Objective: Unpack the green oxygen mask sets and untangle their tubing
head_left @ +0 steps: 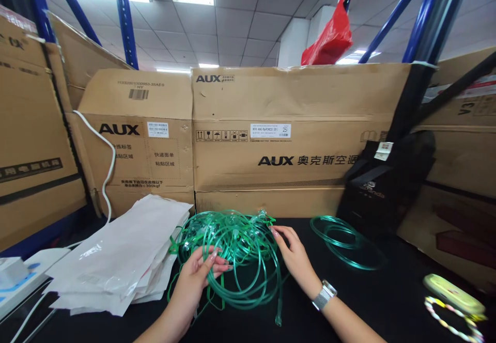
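Note:
A tangled heap of green clear tubing (236,245) lies on the black table (387,301) in front of me. My left hand (199,276) grips strands at the heap's near left side, fingers curled round them. My right hand (292,255), with a silver watch on the wrist, rests on the heap's right edge, fingertips pinching a strand. A separate neat coil of green tubing (344,242) lies to the right, apart from both hands.
A stack of white paper-and-film pouches (120,255) lies at the left. Large AUX cardboard boxes (279,136) wall the back. A black bag (383,183) leans at the right. A yellow-green case with a beaded strap (451,294) sits at the far right, a white power strip (15,281) at the far left.

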A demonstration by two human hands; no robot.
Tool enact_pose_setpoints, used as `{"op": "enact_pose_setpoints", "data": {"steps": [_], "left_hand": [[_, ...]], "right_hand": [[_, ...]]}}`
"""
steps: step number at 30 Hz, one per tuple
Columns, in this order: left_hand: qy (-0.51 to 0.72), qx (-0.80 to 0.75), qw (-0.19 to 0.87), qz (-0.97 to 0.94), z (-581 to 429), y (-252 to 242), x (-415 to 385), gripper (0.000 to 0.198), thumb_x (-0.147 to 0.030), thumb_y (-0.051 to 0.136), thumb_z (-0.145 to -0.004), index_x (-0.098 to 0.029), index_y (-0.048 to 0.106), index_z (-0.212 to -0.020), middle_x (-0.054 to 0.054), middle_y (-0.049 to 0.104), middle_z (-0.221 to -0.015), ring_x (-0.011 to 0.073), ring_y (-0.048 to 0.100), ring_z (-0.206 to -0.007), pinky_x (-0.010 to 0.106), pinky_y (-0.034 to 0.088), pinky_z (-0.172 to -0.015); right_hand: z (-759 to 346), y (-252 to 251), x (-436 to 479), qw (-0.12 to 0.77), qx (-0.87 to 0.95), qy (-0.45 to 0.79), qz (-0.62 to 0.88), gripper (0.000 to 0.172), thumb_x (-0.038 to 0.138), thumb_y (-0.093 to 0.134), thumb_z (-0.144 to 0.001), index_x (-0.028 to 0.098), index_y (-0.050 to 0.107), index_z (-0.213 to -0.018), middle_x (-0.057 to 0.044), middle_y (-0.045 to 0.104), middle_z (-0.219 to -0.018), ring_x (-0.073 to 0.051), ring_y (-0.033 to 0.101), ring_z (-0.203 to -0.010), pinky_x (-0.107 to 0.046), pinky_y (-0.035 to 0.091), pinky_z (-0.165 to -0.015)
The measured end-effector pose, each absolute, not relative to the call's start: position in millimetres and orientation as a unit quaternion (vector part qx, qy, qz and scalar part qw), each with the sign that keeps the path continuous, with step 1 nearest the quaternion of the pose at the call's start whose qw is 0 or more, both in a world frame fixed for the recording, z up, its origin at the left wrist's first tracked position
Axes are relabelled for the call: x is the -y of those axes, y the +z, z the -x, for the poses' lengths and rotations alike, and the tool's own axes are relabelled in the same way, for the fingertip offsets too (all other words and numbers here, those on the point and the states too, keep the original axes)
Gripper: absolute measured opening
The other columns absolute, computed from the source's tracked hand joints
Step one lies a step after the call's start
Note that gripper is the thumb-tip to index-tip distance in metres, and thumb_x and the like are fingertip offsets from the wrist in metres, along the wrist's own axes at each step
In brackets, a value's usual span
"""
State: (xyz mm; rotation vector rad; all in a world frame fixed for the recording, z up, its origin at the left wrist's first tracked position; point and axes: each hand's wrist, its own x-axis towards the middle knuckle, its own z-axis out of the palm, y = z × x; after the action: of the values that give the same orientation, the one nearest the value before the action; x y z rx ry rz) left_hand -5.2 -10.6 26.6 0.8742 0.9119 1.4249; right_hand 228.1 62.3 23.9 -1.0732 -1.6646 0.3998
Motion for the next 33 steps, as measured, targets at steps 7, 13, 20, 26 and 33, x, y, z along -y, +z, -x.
{"op": "enact_pose_setpoints", "data": {"steps": [7, 13, 20, 26, 33], "left_hand": [[0.533, -0.398, 0.524, -0.531, -10, 17, 23, 0.040, -0.050, 0.065, -0.067, -0.016, 0.057, -0.086, 0.002, 0.064, -0.063, 0.0155, 0.061, -0.054, 0.030, 0.048, -0.058], [0.500, -0.382, 0.612, -0.479, -22, -10, 25, 0.045, -0.053, 0.068, -0.063, -0.018, 0.049, -0.084, -0.001, 0.062, -0.063, 0.0153, 0.062, -0.054, 0.031, 0.049, -0.058], [0.443, -0.370, 0.707, -0.409, -23, -36, 17, 0.059, -0.056, 0.073, -0.050, -0.020, 0.042, -0.084, 0.002, 0.066, -0.056, 0.0222, 0.067, -0.055, 0.033, 0.047, -0.055], [0.442, -0.382, 0.706, -0.399, -21, -39, 12, 0.057, -0.054, 0.073, -0.052, -0.020, 0.041, -0.086, 0.003, 0.068, -0.057, 0.0245, 0.068, -0.057, 0.031, 0.045, -0.055], [0.440, -0.388, 0.707, -0.396, -22, -43, 11, 0.060, -0.055, 0.073, -0.049, -0.020, 0.040, -0.086, 0.002, 0.066, -0.054, 0.0235, 0.067, -0.053, 0.032, 0.044, -0.054]], "right_hand": [[-217, 32, -45, 0.574, 0.670, 0.270, 0.385, 0.036, 0.041, 0.041, -0.088, 0.022, 0.047, -0.118, -0.011, 0.055, -0.119, -0.022, 0.053, -0.109, -0.041, 0.040, -0.096], [-188, 51, -56, 0.490, 0.681, 0.291, 0.460, 0.027, 0.039, 0.045, -0.084, 0.019, 0.058, -0.097, -0.009, 0.064, -0.103, -0.021, 0.058, -0.098, -0.037, 0.044, -0.089], [-156, 55, -91, 0.267, 0.699, 0.418, 0.515, 0.041, 0.043, 0.054, -0.077, 0.018, 0.051, -0.045, 0.000, 0.053, -0.038, -0.014, 0.053, -0.037, -0.026, 0.045, -0.041], [-153, 58, -95, 0.219, 0.707, 0.437, 0.511, 0.032, 0.035, 0.070, -0.063, 0.018, 0.049, -0.048, 0.002, 0.054, -0.039, -0.011, 0.048, -0.034, -0.022, 0.038, -0.036], [-149, 48, -96, 0.325, 0.700, 0.405, 0.491, 0.031, 0.026, 0.071, -0.062, 0.018, 0.043, -0.052, 0.009, 0.041, -0.040, -0.007, 0.040, -0.038, -0.019, 0.029, -0.039]]}}
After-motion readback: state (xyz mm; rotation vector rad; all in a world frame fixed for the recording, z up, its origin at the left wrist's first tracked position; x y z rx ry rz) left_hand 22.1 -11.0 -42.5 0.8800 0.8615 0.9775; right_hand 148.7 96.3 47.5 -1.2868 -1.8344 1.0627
